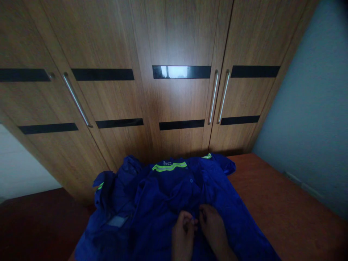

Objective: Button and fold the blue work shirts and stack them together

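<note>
On reddish surface (277, 203), blue garment (160, 203), wooden wardrobe (179, 103) behind, bluish wall (307, 127)

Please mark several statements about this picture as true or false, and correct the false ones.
1. The left hand and right hand are both at the front of the blue garment. True.
2. The blue garment is entirely plain blue. False: it has a yellow-green stripe.
3. The wooden cabinet stands beyond the blue garment. True.
4. The wooden cabinet is wide open. False: it is shut.
5. The metal handle is a long bar. True.
</note>
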`<state>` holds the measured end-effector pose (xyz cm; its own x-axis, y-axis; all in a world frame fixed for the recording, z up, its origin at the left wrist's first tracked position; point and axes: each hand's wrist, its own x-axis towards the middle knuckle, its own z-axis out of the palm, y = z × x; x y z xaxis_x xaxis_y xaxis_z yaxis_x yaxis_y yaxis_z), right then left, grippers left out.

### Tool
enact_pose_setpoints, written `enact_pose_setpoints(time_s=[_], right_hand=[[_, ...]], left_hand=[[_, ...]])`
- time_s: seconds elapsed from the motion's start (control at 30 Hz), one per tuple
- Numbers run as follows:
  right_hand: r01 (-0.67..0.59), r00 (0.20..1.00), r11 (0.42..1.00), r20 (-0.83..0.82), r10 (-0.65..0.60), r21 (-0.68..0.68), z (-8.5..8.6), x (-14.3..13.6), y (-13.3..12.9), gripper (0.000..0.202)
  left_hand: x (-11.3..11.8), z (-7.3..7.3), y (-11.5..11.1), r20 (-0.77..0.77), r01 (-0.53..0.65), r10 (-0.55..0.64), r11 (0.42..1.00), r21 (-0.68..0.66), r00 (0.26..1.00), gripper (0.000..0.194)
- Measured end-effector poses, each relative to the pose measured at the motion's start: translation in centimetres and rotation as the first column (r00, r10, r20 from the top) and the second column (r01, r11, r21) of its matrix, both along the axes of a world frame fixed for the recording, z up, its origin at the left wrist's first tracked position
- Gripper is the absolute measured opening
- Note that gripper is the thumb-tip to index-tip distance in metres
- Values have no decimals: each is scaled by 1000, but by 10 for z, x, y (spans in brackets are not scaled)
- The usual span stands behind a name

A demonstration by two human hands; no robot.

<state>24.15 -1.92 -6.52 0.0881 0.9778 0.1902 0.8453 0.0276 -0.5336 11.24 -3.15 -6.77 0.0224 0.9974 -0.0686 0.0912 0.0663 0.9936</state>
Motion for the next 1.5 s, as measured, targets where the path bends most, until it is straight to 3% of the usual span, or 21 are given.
enact_pose_setpoints(time_s=[0.23, 0.33, 0.4, 0.5, 0.57, 0.63, 0.77, 0.9, 1.17, 1.33, 1.5], right_hand=[[32, 996, 999, -83, -33, -23, 5, 3, 10, 26], [14, 964, 1000, -266, -18, -18, 5, 9, 10, 25], [18, 869, 1000, -494, -22, -13, 4, 15, 10, 21], [67, 579, 996, -811, -82, -53, 5, 22, 7, 33], [63, 412, 994, -905, -108, -90, 8, 23, 3, 42], [10, 347, 994, -932, -107, -110, 11, 21, -2, 44], [-124, 328, 986, -942, -68, -114, 11, 17, -6, 40], [-175, 289, 980, -956, -44, -98, 4, 17, -6, 41], [-20, 310, 967, -921, -235, -253, 0, 18, -4, 39], [-24, 284, 971, -933, -222, -239, -1, 20, -6, 38], [-81, 251, 986, -960, -124, -148, -6, 23, -8, 42]], left_hand=[[-5, 6, 21, 98, 65, -66, 998, 12, 993, 22], [-7, 8, 21, 128, 50, -48, 999, -11, 991, 27], [-8, 10, 19, 149, 39, -36, 999, -23, 988, 32], [-10, 13, 17, 179, 28, -23, 999, -24, 984, 39], [-10, 15, 16, 186, 21, -17, 1000, -18, 982, 40], [-10, 16, 15, 185, 22, -19, 1000, -13, 983, 41], [-9, 18, 14, 212, 1, -2, 1000, 5, 977, 41], [-8, 23, 11, 241, -14, 12, 1000, 6, 971, 36], [-7, 24, 10, 233, -23, 27, 1000, -21, 972, 30], [-8, 23, 9, 219, -18, 18, 1000, -4, 976, 29], [-9, 24, 8, 192, -10, 7, 1000, 15, 981, 27]])
